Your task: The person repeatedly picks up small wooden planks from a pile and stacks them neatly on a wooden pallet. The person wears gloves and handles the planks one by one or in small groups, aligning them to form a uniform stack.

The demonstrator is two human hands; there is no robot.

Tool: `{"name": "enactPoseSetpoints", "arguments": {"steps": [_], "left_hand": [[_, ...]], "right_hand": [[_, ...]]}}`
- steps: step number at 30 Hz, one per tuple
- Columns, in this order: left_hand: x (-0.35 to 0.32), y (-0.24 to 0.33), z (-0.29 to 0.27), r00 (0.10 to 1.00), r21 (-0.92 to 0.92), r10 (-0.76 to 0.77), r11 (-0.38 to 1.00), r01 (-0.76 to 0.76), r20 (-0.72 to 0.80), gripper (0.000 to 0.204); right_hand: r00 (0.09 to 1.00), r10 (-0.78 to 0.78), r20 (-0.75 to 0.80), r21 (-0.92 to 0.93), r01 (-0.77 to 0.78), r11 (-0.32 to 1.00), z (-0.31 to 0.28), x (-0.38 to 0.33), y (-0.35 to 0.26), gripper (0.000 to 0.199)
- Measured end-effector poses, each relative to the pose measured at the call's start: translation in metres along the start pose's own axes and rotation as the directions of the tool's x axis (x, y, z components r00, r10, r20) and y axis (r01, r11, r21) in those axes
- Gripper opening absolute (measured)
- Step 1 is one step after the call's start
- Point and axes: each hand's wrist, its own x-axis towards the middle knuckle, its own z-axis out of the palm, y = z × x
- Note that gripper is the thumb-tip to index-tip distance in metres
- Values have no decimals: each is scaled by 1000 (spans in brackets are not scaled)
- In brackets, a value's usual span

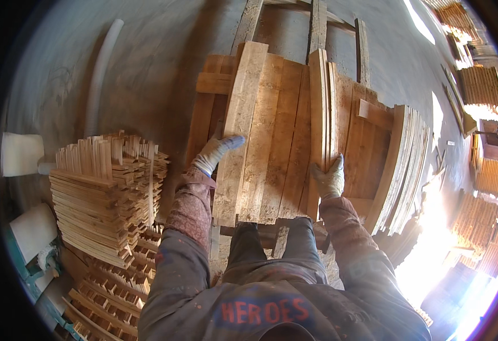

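A pile of long rough wooden boards (277, 136) lies in front of me, running away from my body. My gloved left hand (216, 152) lies flat on the left edge of the leftmost top board (243, 113), fingers stretched out. My gloved right hand (329, 179) rests on the near end of a narrow board standing on edge (319, 108) at the right of the pile. Whether either hand grips its board cannot be told. My legs stand right against the near ends of the boards.
A tall criss-cross stack of thin wooden slats (104, 193) rises at my left. A white corrugated hose (98, 79) lies on the concrete floor behind it. Thin boards lean on edge (405, 170) at the right, and more slat stacks (482, 91) stand far right.
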Motion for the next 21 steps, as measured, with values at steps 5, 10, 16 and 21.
{"name": "enactPoseSetpoints", "arguments": {"steps": [5,10,16,21], "left_hand": [[-8,11,1,981,20,87,996,-92,172,99],[-8,-26,20,952,-2,37,999,-38,304,70],[20,-59,5,980,205,72,973,-110,184,41],[-20,-41,77,989,30,35,999,-31,-141,39]], "right_hand": [[999,20,-37,33,-19,999,-4,0,17,99],[999,44,24,28,-44,999,-8,3,2,83],[986,104,130,-4,-104,995,-33,8,-18,96],[947,142,287,302,-230,925,-81,17,24,93]]}}
